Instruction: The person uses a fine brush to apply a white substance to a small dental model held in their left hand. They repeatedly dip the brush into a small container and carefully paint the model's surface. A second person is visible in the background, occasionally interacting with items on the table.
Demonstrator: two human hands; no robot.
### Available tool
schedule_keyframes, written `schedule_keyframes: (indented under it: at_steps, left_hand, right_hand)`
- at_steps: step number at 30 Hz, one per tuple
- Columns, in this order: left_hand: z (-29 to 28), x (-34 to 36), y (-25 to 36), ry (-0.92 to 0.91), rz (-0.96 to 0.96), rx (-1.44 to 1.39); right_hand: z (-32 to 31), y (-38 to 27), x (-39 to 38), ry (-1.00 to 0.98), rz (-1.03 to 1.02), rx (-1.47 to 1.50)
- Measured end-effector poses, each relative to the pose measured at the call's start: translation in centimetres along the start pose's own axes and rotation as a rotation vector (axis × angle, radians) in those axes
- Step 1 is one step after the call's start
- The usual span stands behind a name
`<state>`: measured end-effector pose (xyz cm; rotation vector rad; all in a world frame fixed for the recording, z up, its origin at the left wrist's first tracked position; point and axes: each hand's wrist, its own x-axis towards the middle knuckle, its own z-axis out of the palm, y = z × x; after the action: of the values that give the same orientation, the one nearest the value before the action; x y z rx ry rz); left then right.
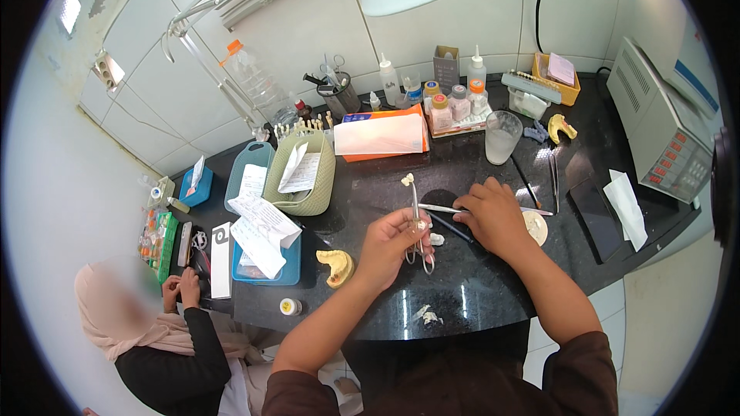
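My left hand [385, 246] is closed around a locking forceps [416, 196] with ring handles, held upright. At its tips sits a small cream-coloured, tooth-like piece [407, 179]. Just to the right, my right hand [495, 219] grips a thin silvery instrument [441, 209] that points left toward the forceps; its exact kind is unclear. A dark slender handle [453, 229] and a crumpled white bit [437, 239] lie between my hands. Left of my left wrist rests a yellow dental cast [336, 268]. Beside my right wrist is a round cream disc [535, 226].
A green basket [327, 177] and blue tray [297, 258] with papers stand left. Bottles [441, 112], a cloudy glass [502, 139] and another cast [563, 129] line the back. A boxy device [655, 119] is at right. A co-worker [173, 362] sits at left.
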<state>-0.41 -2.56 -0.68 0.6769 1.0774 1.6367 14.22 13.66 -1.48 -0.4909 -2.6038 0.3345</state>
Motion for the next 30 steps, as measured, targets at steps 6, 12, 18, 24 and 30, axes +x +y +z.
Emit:
schedule_keyframes:
  at_steps: [6,12,18,24,30]
  left_hand:
    - [0.2,-0.1,0.1,-0.026,-0.003,-0.016]
    - [-0.1,-0.2,0.2,-0.065,0.01,-0.03]
    - [0.2,-0.4,0.5,-0.109,0.05,-0.075]
    - [0.3,-0.5,0.9,-0.139,0.05,-0.121]
    - [0.1,-0.9,0.9,-0.115,0.13,-0.059]
  right_hand:
    - [0.1,-0.2,-0.1,-0.042,0.004,0.001]
    - [-1.0,-1.1,0.0,-0.027,-0.002,0.017]
    - [-1.2,-1.4,-0.8,-0.179,-0.009,0.056]
    - [-1.4,-1.8,-0.7,-0.289,0.039,0.106]
    - [-2.6,-2.1,-0.4,-0.426,0.111,0.185]
